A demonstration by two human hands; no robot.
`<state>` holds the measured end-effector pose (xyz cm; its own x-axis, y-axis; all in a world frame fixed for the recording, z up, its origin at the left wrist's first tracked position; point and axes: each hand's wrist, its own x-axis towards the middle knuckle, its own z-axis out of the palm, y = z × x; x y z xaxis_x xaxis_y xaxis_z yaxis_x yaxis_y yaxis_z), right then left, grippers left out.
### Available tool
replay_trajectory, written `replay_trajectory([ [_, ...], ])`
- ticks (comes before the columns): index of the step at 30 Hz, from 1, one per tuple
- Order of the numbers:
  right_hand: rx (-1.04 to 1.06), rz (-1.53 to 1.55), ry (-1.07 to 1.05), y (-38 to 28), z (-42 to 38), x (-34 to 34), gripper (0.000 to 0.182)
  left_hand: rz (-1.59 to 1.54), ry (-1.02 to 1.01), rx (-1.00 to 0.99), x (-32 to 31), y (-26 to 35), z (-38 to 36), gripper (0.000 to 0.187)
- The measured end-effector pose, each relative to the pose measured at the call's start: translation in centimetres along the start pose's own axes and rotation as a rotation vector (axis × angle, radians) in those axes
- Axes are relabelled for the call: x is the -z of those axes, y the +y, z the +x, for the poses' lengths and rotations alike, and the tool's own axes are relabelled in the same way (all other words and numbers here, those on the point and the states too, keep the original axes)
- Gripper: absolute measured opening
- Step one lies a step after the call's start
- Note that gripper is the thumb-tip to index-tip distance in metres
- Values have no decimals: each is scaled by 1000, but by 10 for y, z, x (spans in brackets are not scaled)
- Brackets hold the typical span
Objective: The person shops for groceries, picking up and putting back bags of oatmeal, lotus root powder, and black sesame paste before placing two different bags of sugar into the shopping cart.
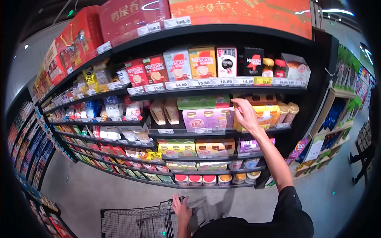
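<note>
My right hand (245,115) reaches into the middle shelf, fingers bent together near the top right corner of a purple multipack of cups (208,119). Its wrist overlaps the yellow-orange multipack (266,114) beside it. A green multipack (202,102) lies on the purple one. I cannot tell what the bent fingers hold, if anything. Low in the view, my left hand (181,209) rests at the dark handle (166,201) of a wire shopping cart (119,222), its fingers spread apart.
Coffee boxes (202,63) line the shelf above, with red gift boxes (135,18) on top. More multipacks (215,148) and lidded tubs (195,180) fill the lower shelves. Price tags run along the shelf edges. A green-topped display rack (337,95) stands right; a person's legs (362,160) show beyond.
</note>
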<state>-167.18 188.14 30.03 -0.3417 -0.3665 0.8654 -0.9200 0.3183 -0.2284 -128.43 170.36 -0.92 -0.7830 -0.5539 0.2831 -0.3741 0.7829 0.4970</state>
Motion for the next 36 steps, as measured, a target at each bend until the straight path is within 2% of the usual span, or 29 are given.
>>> replay_trajectory([
  [2,-1,50,15,-3,-12,-15,26,-20,-17,19,5,-8,1,57],
  [5,-182,135,-51,-16,-78,-54,11,1,8,17,6,-31,3,58],
  [6,-298,167,-153,-10,-121,-75,12,8,10,-9,10,-38,3,68],
  [7,-422,140,-244,-5,-173,-98,16,-4,22,-2,21,-36,6,68],
  [8,-665,317,-297,-16,-229,-113,24,-65,-1,90,42,-27,11,73],
  [9,-698,214,-270,-9,-304,-139,32,-125,-29,179,59,-21,11,80],
  [10,-655,285,-210,1,-389,-158,34,-58,-28,252,63,-22,6,92],
  [11,-1027,270,-296,-5,-472,-163,35,-61,-24,235,60,-31,-2,92],
  [12,-1379,363,-169,-47,-503,-141,34,-36,-8,273,51,-45,-13,96],
  [13,-1673,130,-212,-35,-602,-146,32,-16,3,302,48,-52,-13,100],
  [14,-1826,83,-153,-56,-638,-121,31,-19,-16,260,56,-52,-13,100],
  [15,-1716,-31,-173,-44,-718,-112,19,163,-87,216,69,-53,-17,90],
  [16,-1853,-68,-246,-66,-703,-80,19,350,-149,174,78,-56,-19,82],
  [17,-1987,-101,-330,-83,-684,-49,20,355,-162,150,82,-64,-18,82],
  [19,-2018,-152,-286,-92,-662,-32,20,47,-187,209,89,-80,-18,92],
  [21,-2036,-252,-222,-101,-642,-18,25,43,-179,199,92,-96,-16,96],
  [23,-1975,-90,-34,-109,-594,-21,24,173,-231,276,71,-140,-18,101],
  [25,-1911,-48,-123,-93,-583,-41,22,238,-286,304,78,-155,-13,100],
  [27,-1881,29,-192,-78,-566,-68,22,213,-185,233,81,-173,-15,98],
  [29,-1804,90,-314,-72,-547,-93,19,182,-238,288,109,-157,-6,95],
  [31,-1474,-67,-472,-69,-536,-117,16,248,-262,331,122,-156,0,96],
  [32,-1459,-39,-430,-70,-531,-128,15,182,-198,314,129,-155,1,99],
  [36,-1377,85,-364,-70,-471,-148,15,229,-153,296,133,-167,4,101],
])
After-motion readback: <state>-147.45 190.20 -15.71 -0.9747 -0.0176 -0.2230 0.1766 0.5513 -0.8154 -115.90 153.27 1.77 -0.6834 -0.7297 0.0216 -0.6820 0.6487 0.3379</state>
